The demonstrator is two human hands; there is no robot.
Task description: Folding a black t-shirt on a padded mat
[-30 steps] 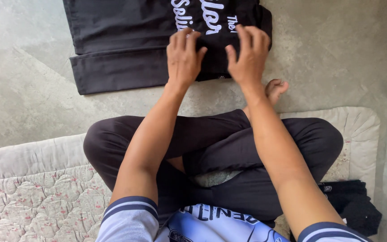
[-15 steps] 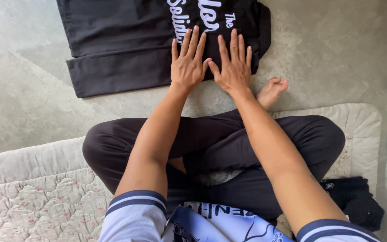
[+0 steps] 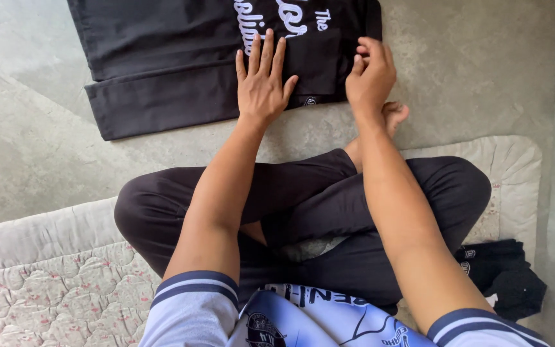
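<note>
On the near edge of the black garment (image 3: 181, 58), the left hand (image 3: 261, 87) lies flat with its fingers (image 3: 264, 54) spread open, pressing the cloth to the concrete floor (image 3: 483, 71). Just right of it, the right hand (image 3: 370, 80) has its fingers (image 3: 370, 51) curled and pinched on the garment's right corner. That folded garment, with white lettering, lies on the floor beyond the person's crossed legs (image 3: 303, 205). As a judgement, pulling the pinched corner while the flat palm loosens could drag the whole fold out of line, and the layered hem to the left could slip open. Its far part runs off the top of the view, so its full shape and lettering cannot be made out. Nearer than the garment, a quilted mat (image 3: 52, 270) lies under the person, and a dark bundle (image 3: 505, 279) right of the legs is too crumpled to identify.
</note>
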